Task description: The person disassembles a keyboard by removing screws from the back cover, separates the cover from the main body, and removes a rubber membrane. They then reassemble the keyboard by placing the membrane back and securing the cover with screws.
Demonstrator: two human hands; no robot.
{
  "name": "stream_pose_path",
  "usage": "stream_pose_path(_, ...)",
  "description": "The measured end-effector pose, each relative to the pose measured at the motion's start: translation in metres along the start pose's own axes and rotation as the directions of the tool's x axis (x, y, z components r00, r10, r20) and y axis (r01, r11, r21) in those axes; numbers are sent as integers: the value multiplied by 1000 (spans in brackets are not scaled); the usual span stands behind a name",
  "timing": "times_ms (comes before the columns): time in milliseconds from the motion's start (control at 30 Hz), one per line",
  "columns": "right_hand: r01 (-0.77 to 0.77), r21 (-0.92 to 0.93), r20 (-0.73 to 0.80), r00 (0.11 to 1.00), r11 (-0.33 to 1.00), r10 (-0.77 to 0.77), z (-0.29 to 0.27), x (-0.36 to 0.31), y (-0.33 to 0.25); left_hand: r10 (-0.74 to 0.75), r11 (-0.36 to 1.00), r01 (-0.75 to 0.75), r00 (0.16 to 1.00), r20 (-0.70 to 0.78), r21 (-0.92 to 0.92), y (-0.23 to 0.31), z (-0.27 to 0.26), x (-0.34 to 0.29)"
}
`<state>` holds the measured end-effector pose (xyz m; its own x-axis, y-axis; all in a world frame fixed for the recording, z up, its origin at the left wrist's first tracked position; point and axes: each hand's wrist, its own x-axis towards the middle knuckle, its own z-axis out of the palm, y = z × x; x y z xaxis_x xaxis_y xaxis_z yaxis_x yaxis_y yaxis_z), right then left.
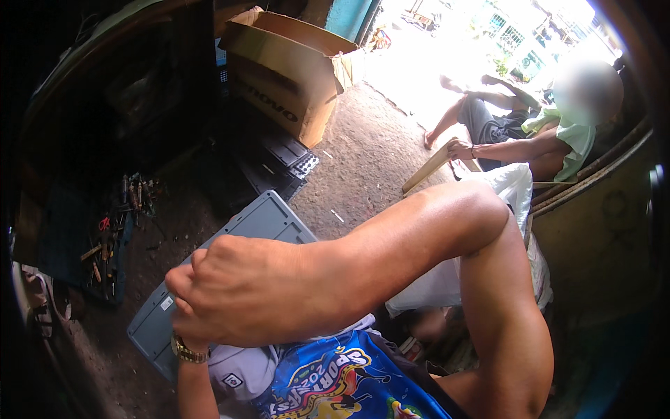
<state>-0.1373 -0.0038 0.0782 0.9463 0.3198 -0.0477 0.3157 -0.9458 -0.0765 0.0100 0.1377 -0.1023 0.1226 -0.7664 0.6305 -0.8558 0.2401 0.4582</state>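
Note:
My right arm reaches across from the right. My right hand (pixel 234 286) is closed, with its fingers curled down and mostly hidden, so what it may grip does not show. Directly beneath it is my left hand (pixel 184 331), largely covered by the right one; its fingers cannot be seen. A gold-coloured watch (pixel 188 350) circles the left wrist. Below both hands lies a flat grey plastic panel (pixel 269 216) with raised edges and a small white label, partly covered by my right hand and forearm. Whether either hand touches the panel cannot be told.
Hand tools (pixel 105 244) lie in a dark tray at left. Black plastic casings (pixel 272 157) sit before an open cardboard box (pixel 286 77). A white sack (pixel 433 286) is behind my right arm. Another person (pixel 558 140) sits at upper right beside a wooden piece (pixel 427 167).

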Motion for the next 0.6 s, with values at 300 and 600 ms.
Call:
stream_pose_path(300, 192, -71, -106, 974, 979, -199, -11, -6, 14, -36, 997, 39, 998, -53, 65, -5, -2, -2)
stream_pose_path(600, 118, 82, -437, 897, 990, -71, -23, -6, 26, 47, 946, 57, 950, -307, 320, -12, -21, -22)
